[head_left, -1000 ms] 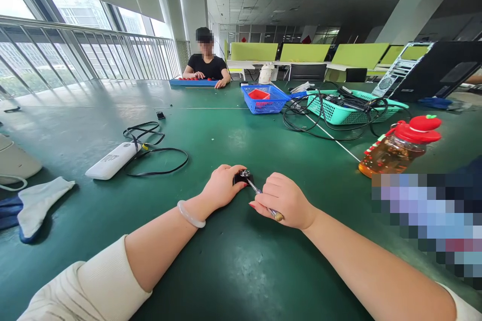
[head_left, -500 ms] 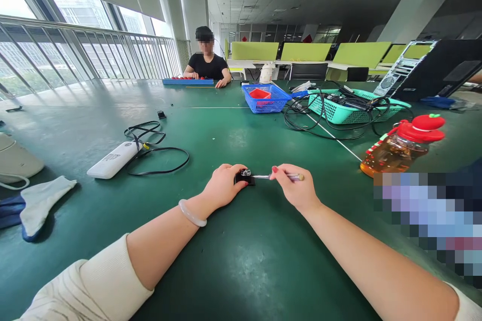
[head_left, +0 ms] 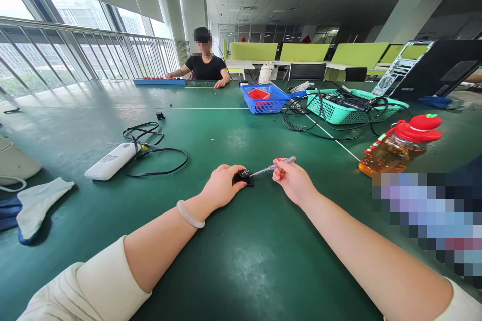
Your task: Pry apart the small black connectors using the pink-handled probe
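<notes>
My left hand (head_left: 221, 186) is closed around a small black block (head_left: 247, 181) on the green table. Thumb and forefinger press on the block's left side, and a shiny, detailed part shows on top; its exact kind is too small to make out. My right hand (head_left: 294, 181) pinches a slim screwdriver (head_left: 269, 168) with a clear, purplish handle. The screwdriver slants down to the left, its metal tip at the right side of the block. Whether the tip sits in a screw or only touches the block, I cannot tell.
Left are a white power bank (head_left: 112, 161) with a black cable (head_left: 165, 150) and a glove (head_left: 41, 208). A blue basket (head_left: 265, 105), a teal basket (head_left: 331, 116) with cables and a red-lidded bottle (head_left: 399, 147) stand right. Opposite sits a person (head_left: 205, 67) by a blue tray (head_left: 160, 82).
My right hand has turned, and the screwdriver's handle end has risen from nearly level to a slant. My left hand stays on the block. The person opposite has moved the blue tray leftward.
</notes>
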Demonstrator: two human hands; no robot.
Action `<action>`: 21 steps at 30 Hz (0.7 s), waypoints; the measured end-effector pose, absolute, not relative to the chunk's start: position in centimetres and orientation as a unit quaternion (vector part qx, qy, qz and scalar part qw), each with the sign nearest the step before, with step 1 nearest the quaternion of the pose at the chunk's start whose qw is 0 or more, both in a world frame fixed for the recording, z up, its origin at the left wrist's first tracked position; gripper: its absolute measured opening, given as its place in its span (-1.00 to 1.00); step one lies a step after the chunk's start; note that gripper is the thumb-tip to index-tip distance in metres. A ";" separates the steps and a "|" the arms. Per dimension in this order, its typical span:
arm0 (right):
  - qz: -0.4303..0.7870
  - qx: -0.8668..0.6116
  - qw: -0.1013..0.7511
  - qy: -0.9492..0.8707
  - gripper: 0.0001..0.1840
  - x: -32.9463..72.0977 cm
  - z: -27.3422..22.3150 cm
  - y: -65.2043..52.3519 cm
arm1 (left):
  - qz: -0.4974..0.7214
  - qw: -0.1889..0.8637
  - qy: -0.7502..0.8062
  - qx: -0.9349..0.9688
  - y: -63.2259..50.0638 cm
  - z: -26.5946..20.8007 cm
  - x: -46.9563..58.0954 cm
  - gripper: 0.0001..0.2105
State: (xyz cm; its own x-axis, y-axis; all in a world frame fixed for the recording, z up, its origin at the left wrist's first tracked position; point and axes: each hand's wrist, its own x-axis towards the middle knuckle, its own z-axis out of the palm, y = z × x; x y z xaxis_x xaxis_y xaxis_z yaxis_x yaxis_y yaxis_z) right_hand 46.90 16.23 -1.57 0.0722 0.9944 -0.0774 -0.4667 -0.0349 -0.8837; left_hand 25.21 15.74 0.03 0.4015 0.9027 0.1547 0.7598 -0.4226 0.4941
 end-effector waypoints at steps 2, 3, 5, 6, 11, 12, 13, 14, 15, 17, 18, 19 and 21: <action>0.599 -0.400 0.616 -0.319 -0.60 46.9 -1.6 16.3 | 0.203 0.176 0.508 0.818 15.7 0.1 25.2 -0.68; 0.600 -0.399 0.619 -0.313 -0.59 46.9 -1.6 16.3 | 0.203 0.176 0.507 0.819 15.7 0.2 25.2 -0.68; 0.604 -0.396 0.623 -0.301 -0.59 46.9 -1.7 16.4 | 0.203 0.176 0.507 0.819 15.6 0.2 25.2 -0.68; 0.605 -0.395 0.624 -0.297 -0.59 46.9 -1.7 16.4 | 0.203 0.177 0.507 0.819 15.6 0.2 25.2 -0.68; 0.605 -0.395 0.624 -0.299 -0.60 47.0 -1.8 16.4 | 0.201 0.177 0.505 0.820 15.6 0.2 25.2 -0.68; 0.604 -0.395 0.624 -0.301 -0.60 47.0 -1.8 16.4 | 0.202 0.177 0.505 0.821 15.7 0.2 25.2 -0.68; 0.602 -0.395 0.624 -0.302 -0.60 47.0 -1.8 16.4 | 0.202 0.177 0.504 0.821 15.7 0.2 25.2 -0.68; 0.601 -0.395 0.625 -0.304 -0.61 46.9 -1.8 16.4 | 0.203 0.177 0.504 0.821 15.7 0.2 25.2 -0.68; 0.598 -0.397 0.626 -0.306 -0.61 46.9 -1.8 16.4 | 0.204 0.177 0.505 0.820 15.7 0.2 25.2 -0.69; 0.592 -0.399 0.629 -0.309 -0.62 46.9 -1.8 16.4 | 0.206 0.179 0.506 0.819 15.7 0.1 25.2 -0.69; 0.589 -0.400 0.630 -0.309 -0.62 46.9 -1.8 16.4 | 0.207 0.179 0.506 0.818 15.7 0.1 25.1 -0.69; 0.588 -0.399 0.631 -0.309 -0.62 46.9 -1.8 16.4 | 0.207 0.179 0.505 0.819 15.7 0.1 25.1 -0.69; 0.589 -0.398 0.629 -0.314 -0.62 46.9 -1.7 16.4 | 0.207 0.179 0.504 0.819 15.7 0.1 25.1 -0.69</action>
State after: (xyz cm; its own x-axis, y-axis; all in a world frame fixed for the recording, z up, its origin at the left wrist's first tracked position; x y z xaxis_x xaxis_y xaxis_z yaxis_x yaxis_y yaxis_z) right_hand 46.90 16.39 -1.73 0.1096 0.9912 -0.0736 -0.4906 -0.0104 -0.8713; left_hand 25.12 15.66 0.05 0.4069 0.8993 0.1600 0.7512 -0.4291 0.5015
